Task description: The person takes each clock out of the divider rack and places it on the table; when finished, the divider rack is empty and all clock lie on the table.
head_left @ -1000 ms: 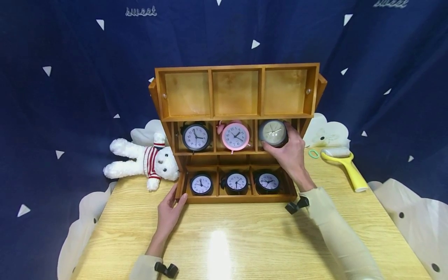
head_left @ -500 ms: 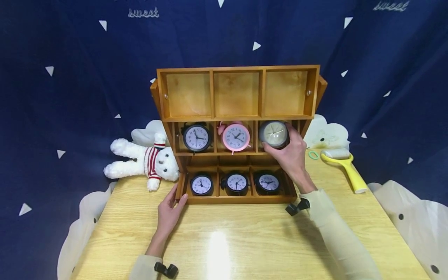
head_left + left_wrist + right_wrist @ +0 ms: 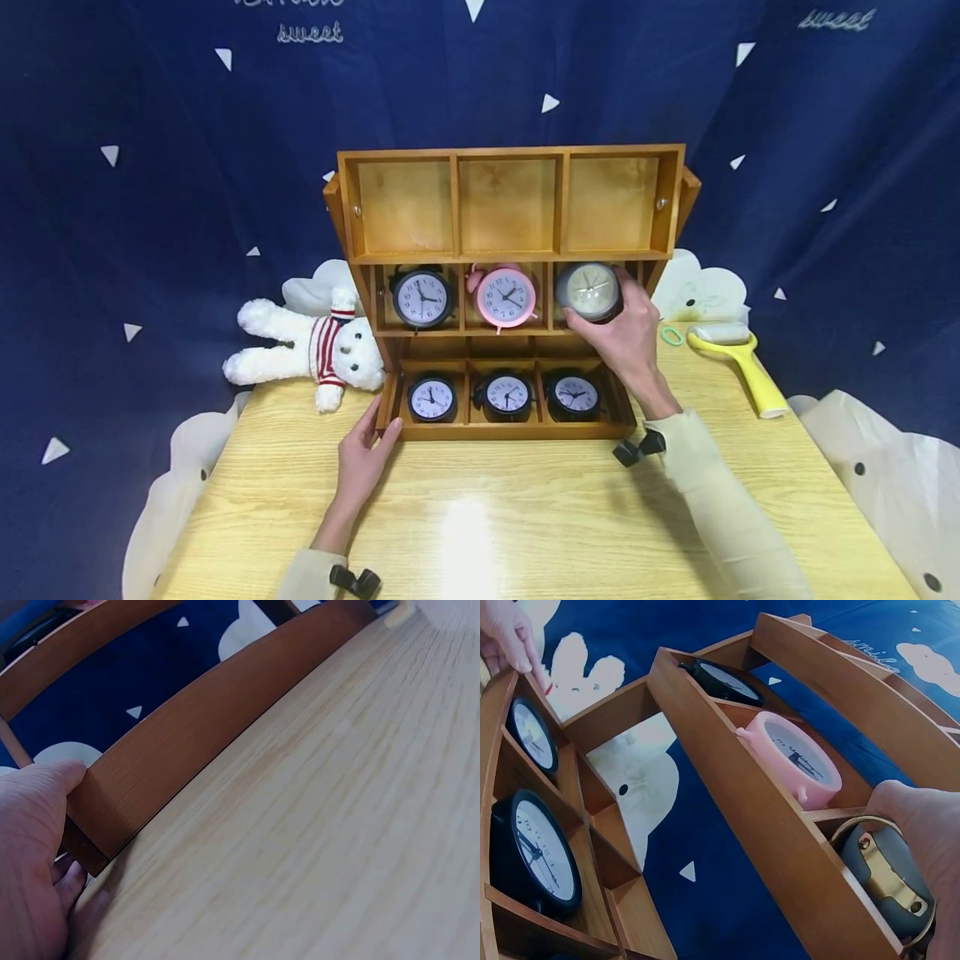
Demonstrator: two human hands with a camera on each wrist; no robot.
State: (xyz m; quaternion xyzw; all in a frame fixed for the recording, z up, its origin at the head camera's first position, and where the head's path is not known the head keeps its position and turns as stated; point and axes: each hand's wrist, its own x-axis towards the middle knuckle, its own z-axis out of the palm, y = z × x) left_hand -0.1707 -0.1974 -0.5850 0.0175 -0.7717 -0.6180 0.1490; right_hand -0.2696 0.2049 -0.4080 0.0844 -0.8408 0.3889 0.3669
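Observation:
A tiered wooden display box [image 3: 507,430] stands on the table, with my left hand [image 3: 363,454] gripping its lower left front corner. The left wrist view has the left thumb [image 3: 64,776] at the board's top edge and fingers curling behind its end. With my right hand [image 3: 630,333] I hold a dark grey round clock [image 3: 592,290] at the middle tier's right compartment. Gold trim shows on that grey clock [image 3: 889,877] in the right wrist view. Beside it sit a pink alarm clock [image 3: 506,297] and a black alarm clock [image 3: 422,298].
Black alarm clocks [image 3: 507,392] fill the bottom tier's three compartments. The top tier [image 3: 507,208] holds nothing. A white plush toy [image 3: 322,346] in a striped shirt lies left of the box. On the right lie a green ring [image 3: 672,336] and a yellow-handled lint roller [image 3: 753,371].
The grey clock and my right hand have shifted slightly to the right. My left hand keeps its grip on the box corner. The head view has tilted up a little.

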